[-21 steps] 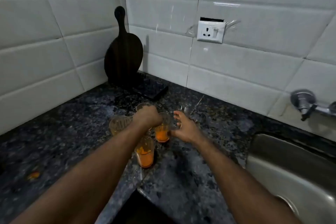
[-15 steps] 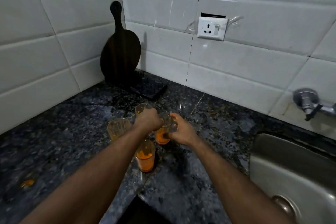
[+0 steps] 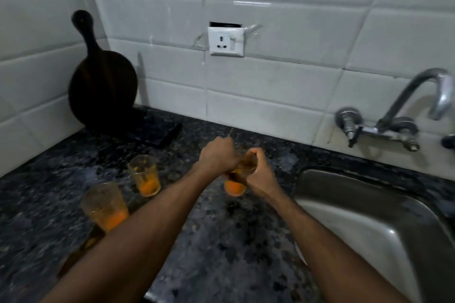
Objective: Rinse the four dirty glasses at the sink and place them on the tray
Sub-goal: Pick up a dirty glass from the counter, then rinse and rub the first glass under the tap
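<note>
Between my two hands, just above the dark granite counter (image 3: 221, 253), is a glass (image 3: 235, 187) with orange dregs. My left hand (image 3: 218, 157) is curled over its upper part from the left. From the right, my right hand (image 3: 258, 172) grips its side. The hands hide most of it, and I cannot tell whether a second glass is held there. Two more glasses with orange residue stand on the counter to the left, one further back (image 3: 145, 176) and one nearer (image 3: 105, 206). The steel sink (image 3: 369, 216) lies right of my hands.
A curved tap (image 3: 416, 96) is mounted on the tiled wall over the sink. A dark round board (image 3: 103, 86) leans in the back left corner, with a flat dark tray (image 3: 160, 134) lying in front of it. A wall socket (image 3: 226, 40) sits above the counter.
My right hand closed on the glass and both hands carried it to the right toward the sink. The view turned right, bringing the tap and more of the sink into sight.
</note>
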Demonstrator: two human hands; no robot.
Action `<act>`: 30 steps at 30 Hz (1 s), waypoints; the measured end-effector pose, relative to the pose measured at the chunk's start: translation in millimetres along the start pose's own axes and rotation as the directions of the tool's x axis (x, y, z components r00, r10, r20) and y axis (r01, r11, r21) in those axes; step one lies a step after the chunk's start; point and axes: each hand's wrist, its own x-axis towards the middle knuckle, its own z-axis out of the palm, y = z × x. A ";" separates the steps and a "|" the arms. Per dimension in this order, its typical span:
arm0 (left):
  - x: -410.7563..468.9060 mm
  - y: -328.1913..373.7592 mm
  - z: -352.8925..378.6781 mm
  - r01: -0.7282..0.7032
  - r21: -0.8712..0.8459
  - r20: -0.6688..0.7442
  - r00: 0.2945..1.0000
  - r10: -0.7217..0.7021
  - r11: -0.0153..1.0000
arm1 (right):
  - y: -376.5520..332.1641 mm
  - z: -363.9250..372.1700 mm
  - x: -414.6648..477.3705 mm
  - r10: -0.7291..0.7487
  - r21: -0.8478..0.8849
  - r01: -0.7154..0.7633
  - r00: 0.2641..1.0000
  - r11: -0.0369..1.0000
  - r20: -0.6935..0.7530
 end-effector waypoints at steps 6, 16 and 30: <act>28.0 102.2 49.0 -0.096 -0.479 -0.034 0.995 0.091 0.873 | 43.7 -138.1 -25.1 0.069 -0.091 -0.095 0.964 0.991 -0.255; 55.2 260.2 109.0 -0.252 -0.384 -0.090 0.968 0.236 0.888 | 76.8 -280.5 -50.2 0.066 -0.153 -0.175 0.838 0.973 -0.541; 89.2 285.4 125.5 -0.173 -0.339 -0.204 0.973 0.107 0.925 | 76.6 -302.8 -36.8 0.020 -0.177 -0.122 0.871 0.977 -0.491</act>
